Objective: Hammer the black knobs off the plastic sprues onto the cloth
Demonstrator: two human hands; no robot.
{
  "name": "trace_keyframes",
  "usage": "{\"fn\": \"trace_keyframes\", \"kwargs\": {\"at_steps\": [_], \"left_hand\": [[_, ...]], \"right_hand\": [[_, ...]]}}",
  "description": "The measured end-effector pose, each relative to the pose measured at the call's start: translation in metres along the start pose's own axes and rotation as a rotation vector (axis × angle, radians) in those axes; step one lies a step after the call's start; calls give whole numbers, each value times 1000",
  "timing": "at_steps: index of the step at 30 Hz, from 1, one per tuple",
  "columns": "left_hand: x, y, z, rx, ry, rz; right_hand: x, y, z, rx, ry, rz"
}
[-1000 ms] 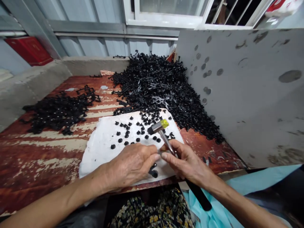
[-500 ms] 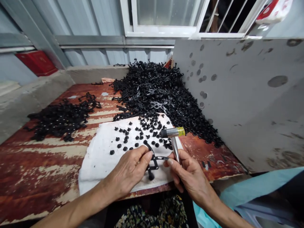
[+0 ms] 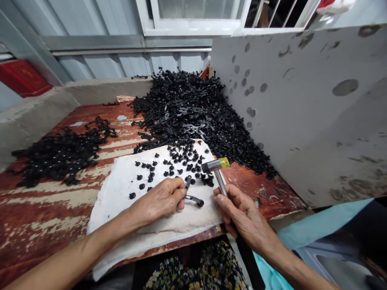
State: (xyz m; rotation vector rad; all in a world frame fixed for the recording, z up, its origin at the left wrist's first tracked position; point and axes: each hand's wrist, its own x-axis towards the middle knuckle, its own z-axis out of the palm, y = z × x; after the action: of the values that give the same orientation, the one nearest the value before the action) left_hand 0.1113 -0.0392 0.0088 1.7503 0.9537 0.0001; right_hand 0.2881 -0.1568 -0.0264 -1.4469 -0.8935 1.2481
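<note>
My left hand (image 3: 167, 198) pinches a black jointed plastic piece (image 3: 194, 199) over the white cloth; two of its arms stick out to the right of my fingers, and the rest is hidden in my grip. Wrapped round the handle of a small mallet (image 3: 215, 166), my right hand (image 3: 238, 205) holds it upright at the cloth's right edge. The mallet has a metal body, one black face and one yellow face. Several small black round pegs (image 3: 171, 173) lie scattered on the white cloth (image 3: 121, 217) beyond my hands.
A large heap of black jointed parts (image 3: 187, 108) rises at the back, against a grey spotted board (image 3: 290, 121) on the right. A smaller black pile (image 3: 60, 155) lies to the left on the worn red tabletop (image 3: 57, 201). Teal fabric (image 3: 320, 225) hangs at the lower right.
My right hand has let go of the jointed piece's end and moved slightly away, still holding the mallet. The piece now sits in my left hand alone, turned differently. The view has shifted.
</note>
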Motion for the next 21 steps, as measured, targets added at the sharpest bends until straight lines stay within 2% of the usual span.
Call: {"fn": "trace_keyframes", "kwargs": {"at_steps": [4, 10, 21], "left_hand": [[7, 1, -4, 40, 11, -56], [7, 0, -3, 97, 45, -6], [10, -1, -5, 101, 23, -6]], "right_hand": [[3, 5, -1, 109, -11, 43], [4, 4, -3, 209, -20, 40], [6, 5, -3, 235, -16, 69]]}}
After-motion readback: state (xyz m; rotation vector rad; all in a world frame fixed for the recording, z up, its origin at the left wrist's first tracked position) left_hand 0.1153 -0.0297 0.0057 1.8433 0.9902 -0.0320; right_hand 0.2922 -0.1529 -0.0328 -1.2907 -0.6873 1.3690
